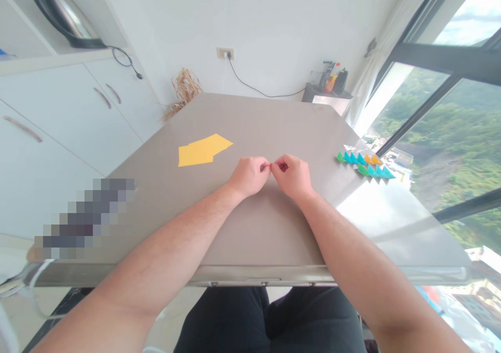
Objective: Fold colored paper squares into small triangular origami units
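Note:
Over the middle of the table, my left hand (250, 176) and my right hand (291, 174) meet with fingertips pinched together. Between them is a small orange piece of paper (271, 166), mostly covered by the fingers, so its shape cannot be made out. Both hands are closed on it. Yellow-orange paper sheets (199, 152) lie overlapping flat on the table, ahead and to the left of my left hand. To the right of my right hand stand two rows of small folded paper boats (354, 158), coloured green, blue and orange.
The grey-brown table (258, 243) reaches toward a white wall with a plugged-in cable (250, 87). A blurred-out dark object (86, 220) lies at the table's left edge. Windows (430, 102) run along the right. A kettle (68, 16) stands on the left cabinet.

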`<act>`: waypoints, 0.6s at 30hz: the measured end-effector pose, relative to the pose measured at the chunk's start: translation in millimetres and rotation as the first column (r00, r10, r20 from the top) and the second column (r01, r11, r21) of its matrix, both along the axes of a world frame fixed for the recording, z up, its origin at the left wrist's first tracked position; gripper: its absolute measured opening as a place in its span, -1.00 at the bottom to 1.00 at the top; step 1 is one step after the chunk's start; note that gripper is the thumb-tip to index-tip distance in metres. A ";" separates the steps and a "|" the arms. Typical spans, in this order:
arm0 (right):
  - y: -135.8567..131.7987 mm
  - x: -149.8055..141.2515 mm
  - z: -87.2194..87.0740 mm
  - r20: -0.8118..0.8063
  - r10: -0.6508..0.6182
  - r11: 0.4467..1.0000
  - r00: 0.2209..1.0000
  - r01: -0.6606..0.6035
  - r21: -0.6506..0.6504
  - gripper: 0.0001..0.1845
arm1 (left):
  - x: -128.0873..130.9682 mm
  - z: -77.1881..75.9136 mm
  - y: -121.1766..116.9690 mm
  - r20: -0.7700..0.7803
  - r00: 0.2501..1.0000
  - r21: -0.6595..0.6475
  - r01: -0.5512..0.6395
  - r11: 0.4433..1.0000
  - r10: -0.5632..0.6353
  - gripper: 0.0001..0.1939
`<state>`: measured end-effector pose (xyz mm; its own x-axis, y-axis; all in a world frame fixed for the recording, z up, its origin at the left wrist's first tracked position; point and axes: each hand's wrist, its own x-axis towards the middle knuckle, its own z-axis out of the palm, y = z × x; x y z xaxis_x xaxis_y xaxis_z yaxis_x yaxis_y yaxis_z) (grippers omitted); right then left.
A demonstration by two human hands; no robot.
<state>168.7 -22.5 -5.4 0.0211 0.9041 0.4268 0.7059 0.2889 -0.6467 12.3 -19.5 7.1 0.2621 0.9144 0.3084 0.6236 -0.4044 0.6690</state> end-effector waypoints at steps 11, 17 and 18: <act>1.7 4.8 -2.7 0.047 0.015 1.000 0.999 -0.014 -0.018 -0.81 | 0.0 2.0 0.6 0.052 0.997 -0.050 -0.060 0.997 0.062 -0.82; 0.9 3.3 -2.1 0.068 0.028 0.999 0.997 -0.026 -0.033 -0.80 | 0.6 -0.8 3.6 0.217 0.972 -0.307 -0.025 0.951 0.095 -0.86; 0.7 2.9 -1.9 0.066 0.031 0.999 0.997 -0.029 -0.039 -0.81 | 0.7 -1.2 4.2 0.251 0.962 -0.336 -0.015 0.942 0.105 -0.88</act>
<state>171.6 -21.8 -7.2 -0.0337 0.9193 0.3920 0.7389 0.2870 -0.6096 13.0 -15.3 5.9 0.1544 0.9873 0.0384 0.4244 -0.1014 0.8998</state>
